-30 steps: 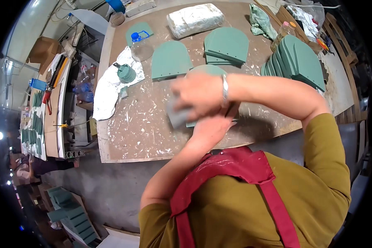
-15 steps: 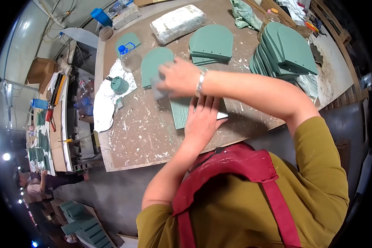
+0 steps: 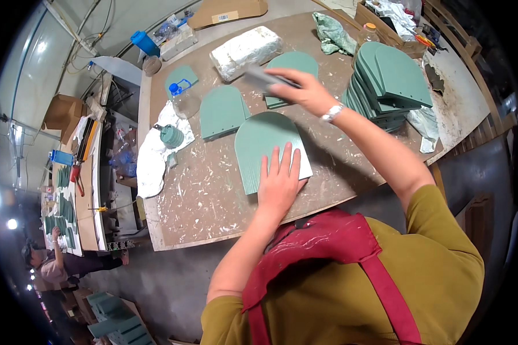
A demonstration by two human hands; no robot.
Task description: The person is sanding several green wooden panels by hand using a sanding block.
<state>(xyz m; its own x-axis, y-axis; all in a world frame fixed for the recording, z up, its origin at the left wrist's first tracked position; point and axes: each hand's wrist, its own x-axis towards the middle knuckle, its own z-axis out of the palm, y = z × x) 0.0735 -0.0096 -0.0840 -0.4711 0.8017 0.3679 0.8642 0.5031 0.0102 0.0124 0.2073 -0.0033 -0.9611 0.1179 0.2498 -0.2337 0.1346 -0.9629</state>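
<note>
A green arch-shaped panel [image 3: 265,144] lies flat on the brown worktable [image 3: 207,201] in front of me. My left hand [image 3: 279,181] presses flat on its near right corner, fingers spread. My right hand [image 3: 302,89] is raised above the table beyond the panel, gripping a grey sanding block [image 3: 259,77] that sticks out to the left. A watch sits on that wrist. Another green arch panel [image 3: 220,112] lies just left of the block, and a third [image 3: 293,66] lies under the hand.
A tall stack of green arch panels [image 3: 391,80] stands at the right. A white wrapped bundle [image 3: 244,52], a clear bottle with blue cap [image 3: 184,100], a green pot on white cloth [image 3: 170,138] sit at the back left. Another person [image 3: 52,261] works far left.
My right hand has lifted the grey block off the panel and swung it up and to the back. My left hand has slid onto the panel's near corner.
</note>
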